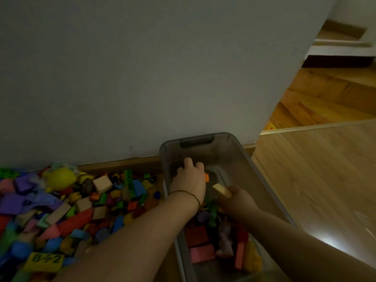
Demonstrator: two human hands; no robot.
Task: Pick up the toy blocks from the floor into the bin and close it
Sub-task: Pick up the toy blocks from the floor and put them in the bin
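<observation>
Pink and red blocks [200, 247] lie in the near end of the smoky see-through bin [234, 151]. The loose pile [81, 204] sprawls on the floor [315, 169] just left of it. Mid-bin, my right hand [238, 200] pinches a pale wooden block [221, 190]. My left hand [188, 180] curls downward beside it, and whether it holds anything I cannot tell. The bin's long axis runs away from me, its dark-handled end against the wall [142, 78].

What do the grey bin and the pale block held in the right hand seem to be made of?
Bin: likely plastic, smoky grey, translucent; the floor shows dimly through its sides, and the rim is smoothly moulded. Pale block in the right hand: probably bare wood, matt tan; dim light leaves it open.
</observation>
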